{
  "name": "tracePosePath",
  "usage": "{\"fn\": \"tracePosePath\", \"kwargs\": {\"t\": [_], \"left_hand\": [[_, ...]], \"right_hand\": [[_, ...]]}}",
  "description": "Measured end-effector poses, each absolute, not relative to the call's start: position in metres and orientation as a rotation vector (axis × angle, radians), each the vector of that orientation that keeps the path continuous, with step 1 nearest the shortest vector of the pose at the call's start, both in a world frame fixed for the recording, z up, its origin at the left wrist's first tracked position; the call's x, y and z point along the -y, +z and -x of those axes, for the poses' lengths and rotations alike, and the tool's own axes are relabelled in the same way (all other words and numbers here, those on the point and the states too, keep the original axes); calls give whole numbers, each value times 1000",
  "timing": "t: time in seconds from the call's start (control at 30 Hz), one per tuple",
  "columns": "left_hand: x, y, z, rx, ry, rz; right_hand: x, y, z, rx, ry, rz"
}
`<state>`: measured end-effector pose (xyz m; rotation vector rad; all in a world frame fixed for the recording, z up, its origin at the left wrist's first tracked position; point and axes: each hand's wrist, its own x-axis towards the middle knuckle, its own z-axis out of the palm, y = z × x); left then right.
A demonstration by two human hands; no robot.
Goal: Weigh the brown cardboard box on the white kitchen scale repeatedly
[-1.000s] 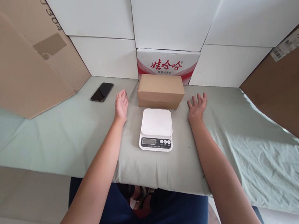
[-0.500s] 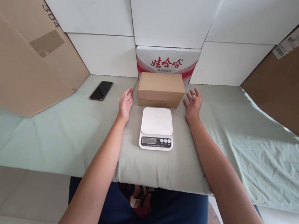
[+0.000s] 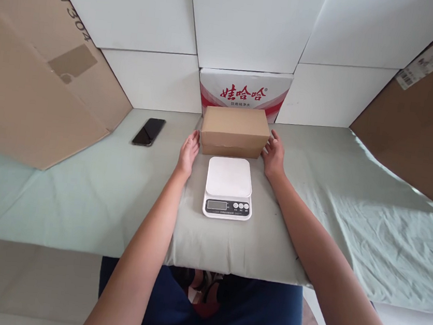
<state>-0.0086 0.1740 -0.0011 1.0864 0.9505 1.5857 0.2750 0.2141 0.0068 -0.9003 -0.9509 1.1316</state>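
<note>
Both hands have closed in since a second ago: the left hand (image 3: 188, 154) and right hand (image 3: 274, 156), fingers loosely open, now flank the cardboard box (image 3: 234, 131), touching its ends without a firm grip. The box sits at twelve o'clock of the scale (image 3: 229, 187); a lift looks imminent.

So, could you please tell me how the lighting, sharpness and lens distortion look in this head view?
Head view: even, soft daylight, with a bright patch at the lower right corner; the cardboard box, scale and both hands, left hand and right hand, are sharp, with no motion blur; the wide lens bows the table edge and splays the wall panels outward; shadows are faint.
</note>
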Motion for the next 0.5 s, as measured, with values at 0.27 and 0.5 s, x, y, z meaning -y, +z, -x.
{"fn": "tracePosePath", "kwargs": {"t": [0.27,0.5], "left_hand": [[-173,-4,1,-945,1529,-1144],[-172,-5,1,-949,1517,-1173]], "right_hand": [[-203,10,-256,1173,1046,814],[-194,16,-254,1258,981,938]]}}
